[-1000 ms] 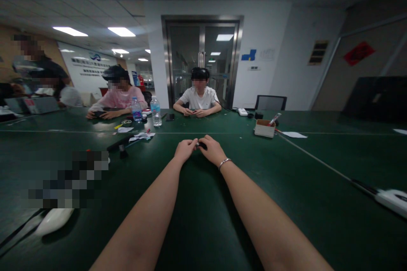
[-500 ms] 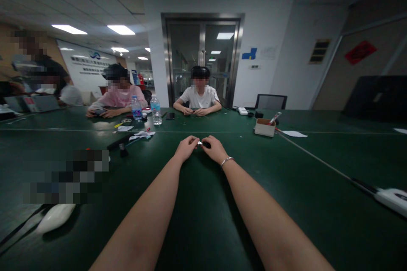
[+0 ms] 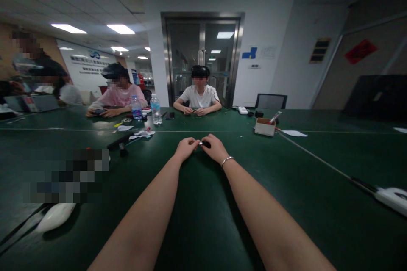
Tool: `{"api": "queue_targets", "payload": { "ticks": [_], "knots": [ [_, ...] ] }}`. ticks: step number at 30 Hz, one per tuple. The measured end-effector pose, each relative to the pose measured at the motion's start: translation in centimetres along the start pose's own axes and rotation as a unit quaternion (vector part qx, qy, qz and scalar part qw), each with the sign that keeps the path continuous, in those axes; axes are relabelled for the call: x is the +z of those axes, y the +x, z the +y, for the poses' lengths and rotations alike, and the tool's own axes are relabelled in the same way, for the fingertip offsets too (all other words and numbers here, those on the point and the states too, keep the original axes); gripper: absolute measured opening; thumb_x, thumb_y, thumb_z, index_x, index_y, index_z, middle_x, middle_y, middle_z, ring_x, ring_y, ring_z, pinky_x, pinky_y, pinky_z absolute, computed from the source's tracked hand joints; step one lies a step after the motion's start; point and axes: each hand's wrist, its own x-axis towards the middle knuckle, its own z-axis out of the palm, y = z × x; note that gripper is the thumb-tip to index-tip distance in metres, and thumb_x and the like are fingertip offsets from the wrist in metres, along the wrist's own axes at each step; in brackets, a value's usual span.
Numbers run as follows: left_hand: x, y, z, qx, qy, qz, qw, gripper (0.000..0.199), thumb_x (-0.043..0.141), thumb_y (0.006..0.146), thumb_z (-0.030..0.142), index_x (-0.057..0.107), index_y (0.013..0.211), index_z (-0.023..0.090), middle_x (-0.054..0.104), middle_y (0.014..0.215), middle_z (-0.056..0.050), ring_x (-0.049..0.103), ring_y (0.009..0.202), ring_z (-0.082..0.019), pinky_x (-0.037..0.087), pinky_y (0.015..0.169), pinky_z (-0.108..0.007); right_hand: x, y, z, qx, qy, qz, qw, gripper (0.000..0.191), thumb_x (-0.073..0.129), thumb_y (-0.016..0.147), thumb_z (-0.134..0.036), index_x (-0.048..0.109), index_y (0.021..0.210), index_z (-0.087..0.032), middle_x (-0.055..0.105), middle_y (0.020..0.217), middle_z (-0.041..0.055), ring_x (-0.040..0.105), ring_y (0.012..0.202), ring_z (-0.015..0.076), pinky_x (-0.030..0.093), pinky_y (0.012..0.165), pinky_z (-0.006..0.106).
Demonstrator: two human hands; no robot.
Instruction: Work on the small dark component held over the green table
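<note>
Out over the green table [image 3: 203, 203], both my arms reach forward and the hands meet near the middle. My right hand [image 3: 215, 147], with a silver bracelet [image 3: 227, 161] at its wrist, is closed around a small black object with a shiny silver end [image 3: 206, 145]. Thumb and fingers of my left hand [image 3: 187, 148] pinch at the silver end from the other side. The object is too small and too covered by fingers for its exact kind to be told.
Across the table sit people wearing headsets. Two water bottles [image 3: 155, 110] and a phone [image 3: 170, 115] stand or lie left of centre. To the right are a small box [image 3: 265, 127], a cable [image 3: 314, 155] and a white power strip [image 3: 392, 200]. A white mouse-like item [image 3: 56, 217] lies left.
My left fingertips have shifted slightly right, closer to my right hand, and less of the silver end shows. The grip of both hands is otherwise the same.
</note>
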Motion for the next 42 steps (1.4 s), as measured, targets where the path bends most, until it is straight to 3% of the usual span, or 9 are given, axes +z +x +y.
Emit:
{"api": "queue_targets", "payload": {
  "ticks": [12,21,29,36,39,42],
  "knots": [
    [-0.3,-0.1,0.2,-0.070,0.007,0.011,0.997,0.052,0.042,0.075,0.062,0.058,0.057,0.016,0.052,0.048,0.000,0.047,0.045,-0.011,0.035,0.049,-0.024,0.0,0.0,-1.1,-0.037,-0.012,-0.001,0.999,0.016,0.059,0.078,-0.015,0.060,0.092,-0.021,0.049,0.088,0.0013,0.051,0.078,0.0127,0.041,0.071,0.024],
    [-0.6,-0.4,0.8,-0.062,0.063,0.024,0.996,0.056,0.039,0.075,0.065,0.058,0.053,0.017,0.053,0.046,0.000,0.047,0.045,-0.012,0.032,0.049,-0.025,-0.2,0.0,-1.3,-0.045,-0.011,-0.012,0.999,0.014,0.059,0.078,-0.015,0.060,0.091,-0.021,0.049,0.088,0.0014,0.051,0.076,0.0123,0.041,0.070,0.024],
    [-0.3,-0.5,0.6,-0.007,0.073,0.008,0.997,0.048,0.041,0.078,0.058,0.061,0.065,0.017,0.059,0.058,-0.001,0.052,0.054,-0.013,0.035,0.053,-0.024,0.2,0.0,-0.5,-0.022,0.005,0.000,1.000,0.015,0.061,0.075,-0.014,0.062,0.089,-0.020,0.050,0.082,0.0005,0.051,0.074,0.0127,0.040,0.070,0.024],
    [0.2,-0.6,0.7,0.048,0.000,-0.013,0.999,0.020,0.055,0.076,0.034,0.062,0.084,0.018,0.065,0.079,-0.002,0.059,0.072,-0.014,0.045,0.068,-0.025,0.2,-0.1,0.0,0.017,0.016,0.005,1.000,0.011,0.063,0.074,-0.017,0.063,0.085,-0.019,0.051,0.079,0.0001,0.050,0.073,0.0126,0.039,0.068,0.025],
    [0.2,-0.6,0.9,0.072,-0.037,-0.011,0.997,0.019,0.060,0.073,0.028,0.063,0.088,0.018,0.065,0.086,-0.004,0.060,0.079,-0.014,0.046,0.075,-0.026,0.1,-0.1,0.1,0.031,0.021,0.007,0.999,0.011,0.064,0.073,-0.018,0.063,0.084,-0.018,0.051,0.078,0.0001,0.050,0.073,0.0128,0.039,0.069,0.025],
    [0.2,-0.6,0.9,0.059,-0.052,-0.009,0.997,0.026,0.062,0.071,0.032,0.063,0.093,0.017,0.065,0.089,-0.005,0.060,0.078,-0.014,0.047,0.073,-0.025,0.1,-0.1,0.2,0.036,0.021,0.006,0.999,0.012,0.064,0.074,-0.018,0.063,0.085,-0.019,0.051,0.079,0.0003,0.051,0.073,0.0129,0.040,0.069,0.025]
  ]
}}
